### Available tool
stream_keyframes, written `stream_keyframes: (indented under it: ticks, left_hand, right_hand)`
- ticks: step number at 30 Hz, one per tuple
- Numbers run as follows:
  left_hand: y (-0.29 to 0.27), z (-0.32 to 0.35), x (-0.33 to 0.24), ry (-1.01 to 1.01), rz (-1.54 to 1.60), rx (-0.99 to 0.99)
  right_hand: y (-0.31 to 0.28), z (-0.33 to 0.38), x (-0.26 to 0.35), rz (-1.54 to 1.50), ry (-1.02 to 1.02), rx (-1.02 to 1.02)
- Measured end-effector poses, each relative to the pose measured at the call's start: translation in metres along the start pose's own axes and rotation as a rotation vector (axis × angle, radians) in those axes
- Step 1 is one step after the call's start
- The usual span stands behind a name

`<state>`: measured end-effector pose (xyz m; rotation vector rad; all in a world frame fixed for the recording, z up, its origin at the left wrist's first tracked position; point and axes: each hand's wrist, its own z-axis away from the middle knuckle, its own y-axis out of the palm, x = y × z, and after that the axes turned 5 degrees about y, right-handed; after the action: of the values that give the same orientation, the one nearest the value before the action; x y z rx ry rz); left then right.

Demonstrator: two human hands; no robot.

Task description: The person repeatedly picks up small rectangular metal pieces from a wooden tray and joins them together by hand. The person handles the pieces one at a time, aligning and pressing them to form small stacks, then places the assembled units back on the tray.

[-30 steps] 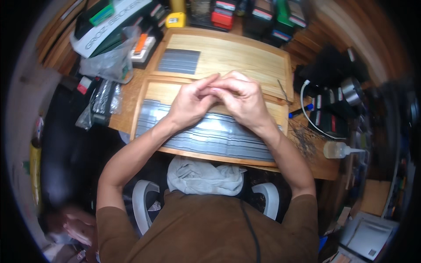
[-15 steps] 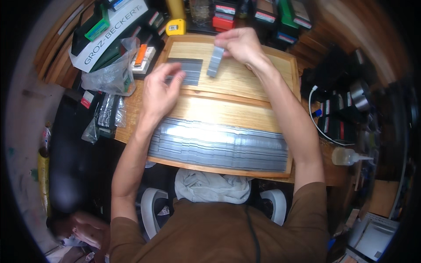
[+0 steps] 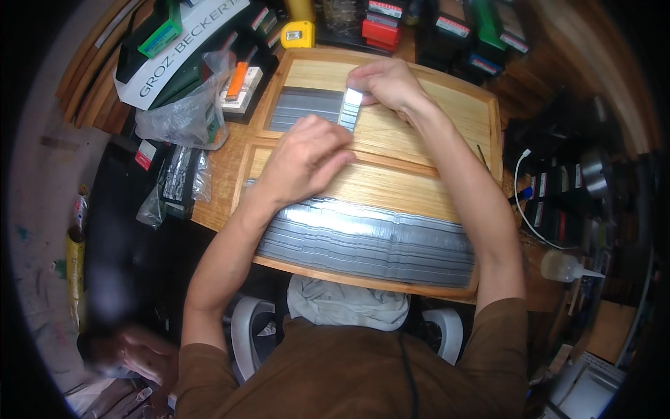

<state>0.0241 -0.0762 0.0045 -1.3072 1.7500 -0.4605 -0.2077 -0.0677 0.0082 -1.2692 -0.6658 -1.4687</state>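
My right hand (image 3: pixel 387 87) pinches the upper end of a small bundle of thin grey metal strips (image 3: pixel 351 110), which stands slanted over the far compartment of a wooden tray (image 3: pixel 492 133). Close to the bundle's lower end is my left hand (image 3: pixel 307 157), its fingers bent and the thumb apart from them, with nothing visible in it. Left of the bundle, a block of dark grey metal strips (image 3: pixel 301 108) lies flat in that same compartment. A wide row of shiny metal strips (image 3: pixel 370 241) fills the front of the near compartment.
A yellow tape measure (image 3: pixel 298 34) sits behind the tray. To the left are a clear plastic bag (image 3: pixel 185 115) and an orange piece on a white box (image 3: pixel 239 82). On the right, a white cable (image 3: pixel 518 188) and a squeeze bottle (image 3: pixel 562 266) lie near dark boxes. Another person (image 3: pixel 143 356) is at lower left.
My left hand has moved right and nearer me, off the dark strip block toward the bundle. The bundle in my right hand now stands beside that block. The whole view has shifted slightly.
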Motion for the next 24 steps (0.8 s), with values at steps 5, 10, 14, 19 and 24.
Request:
stream_keyframes:
  ticks: [5,10,14,19,24]
  left_hand:
    - [-0.017,0.002,0.010,-0.194,-0.031,-0.171]
    - [-0.017,0.006,0.013,-0.150,0.024,-0.116]
    - [0.001,0.004,0.002,0.004,0.061,0.080]
    - [0.013,0.000,-0.002,0.025,0.031,0.103]
    - [0.011,0.000,-0.004,0.001,0.002,0.130]
  right_hand:
    - [0.006,0.002,-0.011,-0.062,-0.014,0.013]
    - [0.010,0.002,-0.010,-0.004,0.013,0.027]
    - [0.009,-0.001,-0.009,0.094,0.031,0.047]
    - [0.010,-0.002,-0.011,0.111,0.007,0.014]
    - [0.004,0.004,-0.010,0.594,-0.439,-0.283]
